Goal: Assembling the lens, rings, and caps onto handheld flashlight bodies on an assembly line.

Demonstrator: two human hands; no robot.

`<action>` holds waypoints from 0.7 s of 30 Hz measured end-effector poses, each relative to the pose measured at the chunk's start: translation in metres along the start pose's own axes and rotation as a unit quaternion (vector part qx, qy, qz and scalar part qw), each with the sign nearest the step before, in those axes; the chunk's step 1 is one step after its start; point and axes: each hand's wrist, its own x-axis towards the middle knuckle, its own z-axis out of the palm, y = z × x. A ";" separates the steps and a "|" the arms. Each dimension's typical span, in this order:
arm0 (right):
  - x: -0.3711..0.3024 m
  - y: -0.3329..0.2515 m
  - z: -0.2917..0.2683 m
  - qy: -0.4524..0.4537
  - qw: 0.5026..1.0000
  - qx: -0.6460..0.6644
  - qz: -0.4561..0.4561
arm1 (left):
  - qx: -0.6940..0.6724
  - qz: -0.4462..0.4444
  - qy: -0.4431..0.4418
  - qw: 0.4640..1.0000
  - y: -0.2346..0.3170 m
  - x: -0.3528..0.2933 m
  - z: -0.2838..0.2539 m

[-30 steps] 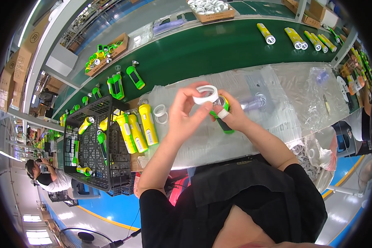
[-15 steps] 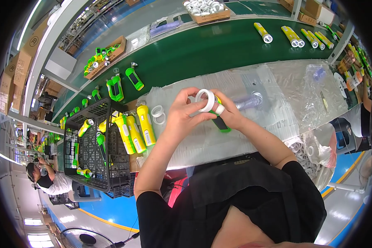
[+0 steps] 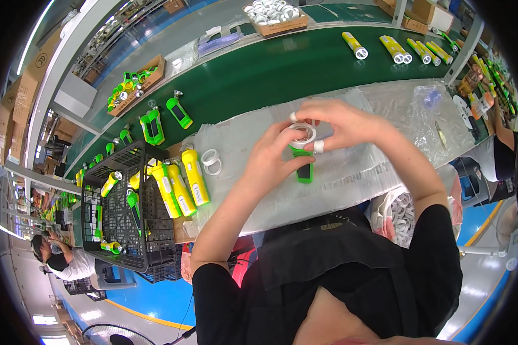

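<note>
Between my two hands a green flashlight (image 3: pixel 304 171) with a dark panel stands with its head toward me and its body hanging below. A white ring (image 3: pixel 312 134) sits around or against the flashlight's clear head; how far it is seated, I cannot tell. My left hand (image 3: pixel 275 150) is closed on the ring and head from the left, its thumb across the rim. From the right, my right hand (image 3: pixel 342 125) curls over the ring's far and near edges, white wraps on two fingers. More white rings (image 3: pixel 212 162) lie on the plastic-covered work mat (image 3: pixel 253 202).
On the left stands a black crate (image 3: pixel 149 230) with flashlights, beside several yellow flashlights (image 3: pixel 194 177). A green conveyor belt (image 3: pixel 259 72) runs behind, carrying more flashlights (image 3: pixel 355 46). A box of white rings (image 3: pixel 276 23) sits beyond it. At right hangs a bag of rings (image 3: pixel 398 215).
My right hand has moved from the flashlight's body up around the white ring. The ring, held tilted apart from the flashlight before, is now at its head. The view has shifted slightly.
</note>
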 end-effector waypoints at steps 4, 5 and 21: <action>0.017 -0.010 -0.021 -0.199 0.977 -0.071 0.016 | -0.036 -0.017 0.000 0.999 -0.002 0.001 0.014; 0.019 -0.011 -0.022 -0.201 0.977 -0.073 0.019 | -0.039 -0.015 0.001 0.999 -0.003 0.002 0.016; 0.007 -0.017 -0.008 -0.133 0.978 -0.128 0.097 | -0.046 -0.022 0.018 0.999 -0.002 0.006 0.022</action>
